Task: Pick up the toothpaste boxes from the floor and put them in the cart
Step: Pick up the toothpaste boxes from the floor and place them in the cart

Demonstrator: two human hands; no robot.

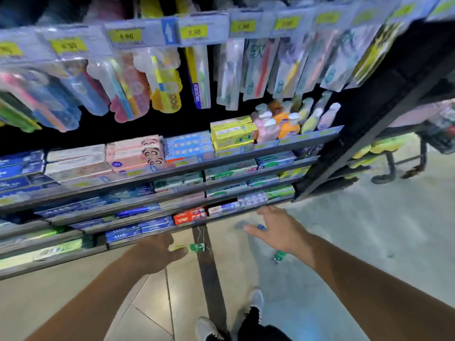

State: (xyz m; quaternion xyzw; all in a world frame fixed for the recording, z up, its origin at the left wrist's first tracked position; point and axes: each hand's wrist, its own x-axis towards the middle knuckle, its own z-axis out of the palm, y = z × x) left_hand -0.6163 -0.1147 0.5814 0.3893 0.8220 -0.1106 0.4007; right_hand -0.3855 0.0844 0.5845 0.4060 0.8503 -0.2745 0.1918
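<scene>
My left hand (157,252) and right hand (278,232) reach down, fingers spread, holding nothing. A green cardboard toothpaste box (195,247) lies on the floor by my left fingertips; another box (279,256) shows under my right wrist. I should bend lower and grip each across its narrow sides.

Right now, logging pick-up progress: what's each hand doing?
Left hand: open, fingers by the green box on the floor, holding nothing.
Right hand: open, spread above the floor, holding nothing.

Both hands (157,252) (278,230) open, above floor toothpaste boxes (194,247)
</scene>
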